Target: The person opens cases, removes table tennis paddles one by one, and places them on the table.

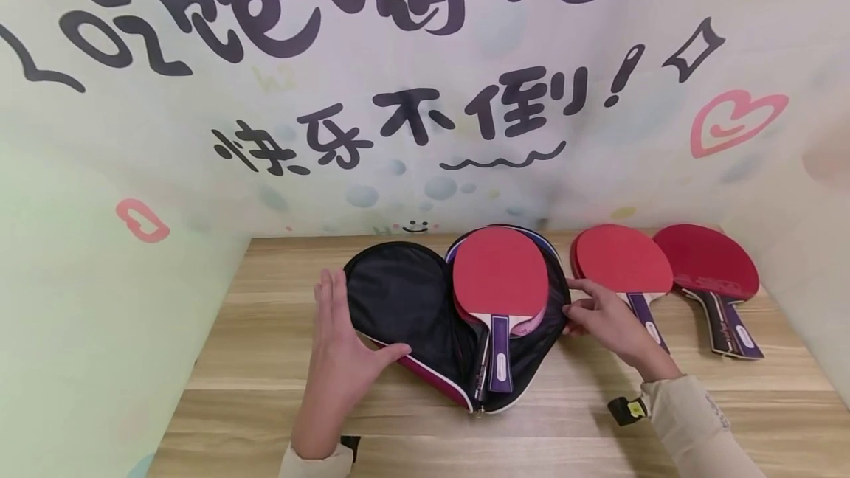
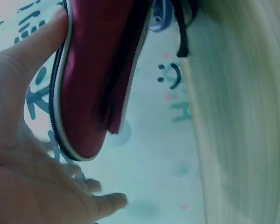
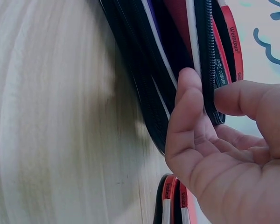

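A zip-up table tennis paddle case [image 1: 401, 301] lies spread open, with black lining and a maroon outside. On its right half rests a red paddle [image 1: 501, 271] with a purple-and-white handle, above another paddle whose handle shows beside it. My left hand [image 1: 341, 356] is at the left flap, its fingers straight along the side and the thumb touching the lower edge. In the left wrist view the thumb meets the zipped rim of the maroon shell [image 2: 88, 84]. My right hand [image 1: 607, 319] pinches the case's right zipped edge [image 3: 207, 56] between thumb and fingers.
To the right lie more red paddles [image 1: 624, 260] in a stack, and beside them darker red paddles [image 1: 713, 264] with black and purple handles. All are on a wood-grain table [image 1: 265, 404]. A printed backdrop [image 1: 412, 190] stands behind and at both sides.
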A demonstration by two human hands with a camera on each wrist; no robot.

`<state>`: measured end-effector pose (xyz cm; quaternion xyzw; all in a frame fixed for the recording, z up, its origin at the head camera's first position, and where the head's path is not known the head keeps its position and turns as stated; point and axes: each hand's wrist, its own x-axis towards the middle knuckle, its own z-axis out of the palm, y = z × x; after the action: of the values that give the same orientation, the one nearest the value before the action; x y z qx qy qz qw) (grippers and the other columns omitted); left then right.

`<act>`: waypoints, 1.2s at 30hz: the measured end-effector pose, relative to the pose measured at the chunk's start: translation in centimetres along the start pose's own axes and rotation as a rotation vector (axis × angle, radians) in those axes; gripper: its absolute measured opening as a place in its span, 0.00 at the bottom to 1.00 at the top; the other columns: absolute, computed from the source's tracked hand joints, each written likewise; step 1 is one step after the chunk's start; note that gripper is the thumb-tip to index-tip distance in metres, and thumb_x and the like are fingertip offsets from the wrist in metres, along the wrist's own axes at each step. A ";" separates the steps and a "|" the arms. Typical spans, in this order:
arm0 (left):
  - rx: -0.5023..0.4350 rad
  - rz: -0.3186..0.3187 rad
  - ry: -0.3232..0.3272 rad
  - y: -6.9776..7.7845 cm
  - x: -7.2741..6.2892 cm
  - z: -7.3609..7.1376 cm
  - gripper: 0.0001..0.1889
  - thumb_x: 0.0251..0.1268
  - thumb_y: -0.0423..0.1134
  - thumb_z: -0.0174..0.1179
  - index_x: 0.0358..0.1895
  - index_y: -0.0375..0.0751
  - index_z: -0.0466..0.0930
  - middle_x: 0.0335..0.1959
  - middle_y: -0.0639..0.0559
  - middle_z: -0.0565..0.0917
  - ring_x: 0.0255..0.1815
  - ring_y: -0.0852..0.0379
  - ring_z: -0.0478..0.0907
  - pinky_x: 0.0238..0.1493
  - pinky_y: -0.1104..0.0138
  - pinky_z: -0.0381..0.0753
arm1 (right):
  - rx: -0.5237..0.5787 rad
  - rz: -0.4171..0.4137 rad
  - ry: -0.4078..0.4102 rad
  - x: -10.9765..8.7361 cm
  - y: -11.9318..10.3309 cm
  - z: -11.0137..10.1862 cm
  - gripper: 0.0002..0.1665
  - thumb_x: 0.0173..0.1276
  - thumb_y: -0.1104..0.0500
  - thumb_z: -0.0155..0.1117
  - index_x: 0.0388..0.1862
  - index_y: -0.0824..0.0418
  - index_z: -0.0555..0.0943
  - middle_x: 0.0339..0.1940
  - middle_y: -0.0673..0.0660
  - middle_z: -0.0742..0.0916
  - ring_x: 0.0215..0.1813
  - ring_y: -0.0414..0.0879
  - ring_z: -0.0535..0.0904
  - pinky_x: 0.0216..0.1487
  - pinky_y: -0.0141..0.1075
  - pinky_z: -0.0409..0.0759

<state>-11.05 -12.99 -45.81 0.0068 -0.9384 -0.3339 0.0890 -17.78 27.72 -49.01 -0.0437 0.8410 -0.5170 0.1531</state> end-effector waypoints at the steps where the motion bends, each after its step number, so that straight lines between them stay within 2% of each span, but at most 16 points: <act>1: 0.020 0.014 -0.017 -0.3 0.2 -0.1 0.76 0.36 0.57 0.85 0.85 0.52 0.34 0.87 0.46 0.35 0.86 0.35 0.32 0.80 0.36 0.49 | 0.004 -0.001 0.000 0.0 0.0 0.0 0.35 0.76 0.64 0.57 0.77 0.72 0.60 0.43 0.67 0.89 0.35 0.46 0.87 0.40 0.36 0.88; 4: 0.077 0.056 -0.083 -1.2 0.7 -0.2 0.71 0.38 0.56 0.84 0.84 0.52 0.43 0.86 0.42 0.41 0.85 0.30 0.32 0.78 0.30 0.46 | 0.015 -0.002 0.004 0.0 0.1 0.1 0.34 0.76 0.65 0.56 0.77 0.72 0.60 0.43 0.68 0.89 0.34 0.46 0.87 0.40 0.37 0.89; 7: 0.110 0.084 -0.181 -2.0 1.3 -0.2 0.67 0.42 0.53 0.83 0.84 0.54 0.46 0.86 0.41 0.45 0.85 0.30 0.33 0.76 0.27 0.42 | 0.020 -0.009 0.010 0.0 0.1 0.3 0.34 0.76 0.65 0.56 0.76 0.72 0.61 0.44 0.68 0.88 0.34 0.44 0.87 0.39 0.38 0.88; 12: 0.074 0.113 -0.363 -3.0 2.3 0.1 0.62 0.46 0.47 0.81 0.84 0.58 0.47 0.85 0.41 0.46 0.86 0.34 0.32 0.77 0.29 0.36 | 0.001 -0.013 0.023 0.0 0.3 0.5 0.33 0.76 0.65 0.56 0.76 0.72 0.61 0.44 0.68 0.89 0.34 0.45 0.86 0.39 0.37 0.88; 14: 0.056 0.133 -0.399 -3.1 2.8 0.3 0.60 0.50 0.47 0.80 0.84 0.58 0.48 0.85 0.40 0.46 0.86 0.33 0.32 0.78 0.29 0.34 | -0.005 -0.007 0.027 0.0 0.3 0.4 0.33 0.76 0.65 0.56 0.76 0.71 0.60 0.44 0.67 0.89 0.34 0.45 0.86 0.39 0.37 0.88; 16: 0.041 0.149 -0.401 -2.9 3.3 0.7 0.56 0.55 0.51 0.76 0.83 0.57 0.49 0.85 0.40 0.46 0.86 0.32 0.32 0.77 0.29 0.33 | -0.008 -0.002 0.029 0.0 0.3 0.5 0.33 0.76 0.65 0.55 0.77 0.71 0.60 0.43 0.67 0.88 0.34 0.44 0.86 0.39 0.37 0.88; 18: 0.051 0.165 -0.373 -2.4 3.9 1.1 0.52 0.59 0.57 0.72 0.83 0.56 0.51 0.85 0.40 0.46 0.85 0.32 0.32 0.78 0.29 0.34 | -0.013 -0.008 0.028 -0.1 0.3 0.5 0.34 0.77 0.65 0.55 0.77 0.72 0.59 0.43 0.66 0.88 0.35 0.44 0.86 0.40 0.38 0.88; 22: 0.121 0.190 -0.319 -0.8 5.6 2.4 0.48 0.64 0.66 0.63 0.83 0.59 0.51 0.86 0.43 0.44 0.86 0.35 0.30 0.80 0.32 0.33 | -0.025 -0.014 0.034 -0.3 0.0 0.6 0.35 0.77 0.64 0.54 0.78 0.73 0.57 0.43 0.65 0.88 0.35 0.44 0.85 0.40 0.38 0.88; 25: 0.185 0.208 -0.312 0.4 7.0 3.6 0.46 0.66 0.68 0.59 0.83 0.62 0.51 0.87 0.46 0.43 0.86 0.38 0.27 0.81 0.35 0.31 | -0.035 0.005 0.042 -0.5 -0.2 0.7 0.36 0.77 0.63 0.54 0.79 0.72 0.56 0.45 0.66 0.87 0.36 0.44 0.85 0.40 0.38 0.88; 28: 0.227 0.234 -0.299 1.4 8.2 4.6 0.44 0.67 0.68 0.58 0.82 0.62 0.54 0.87 0.47 0.43 0.87 0.40 0.27 0.81 0.35 0.31 | -0.068 0.021 0.060 -0.7 -0.6 0.7 0.37 0.78 0.61 0.55 0.80 0.70 0.57 0.51 0.68 0.84 0.39 0.48 0.84 0.41 0.38 0.86; 30: 0.253 0.248 -0.286 1.8 8.8 5.1 0.42 0.67 0.68 0.58 0.82 0.61 0.56 0.87 0.47 0.44 0.87 0.40 0.28 0.81 0.35 0.32 | -0.114 0.013 0.098 -0.9 -1.0 0.8 0.37 0.77 0.59 0.56 0.79 0.70 0.58 0.55 0.69 0.82 0.43 0.51 0.84 0.41 0.37 0.85; 32: 0.278 0.254 -0.275 2.1 9.3 5.5 0.41 0.68 0.68 0.57 0.81 0.62 0.57 0.86 0.47 0.46 0.87 0.40 0.29 0.81 0.34 0.33 | -0.190 -0.022 0.169 -1.3 -1.6 1.0 0.35 0.76 0.58 0.58 0.76 0.72 0.63 0.56 0.69 0.81 0.47 0.54 0.83 0.41 0.36 0.83; 36: 0.325 0.246 -0.286 2.3 10.2 5.9 0.40 0.69 0.68 0.55 0.81 0.64 0.56 0.86 0.48 0.47 0.87 0.41 0.30 0.81 0.34 0.35 | -0.329 -0.093 0.339 -2.6 -3.3 1.8 0.22 0.76 0.58 0.60 0.61 0.71 0.75 0.45 0.64 0.83 0.43 0.51 0.79 0.37 0.32 0.77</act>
<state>-21.96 -8.19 -47.21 -0.1405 -0.9765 -0.1631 -0.0072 -15.05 25.20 -46.29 -0.0193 0.9246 -0.3796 -0.0234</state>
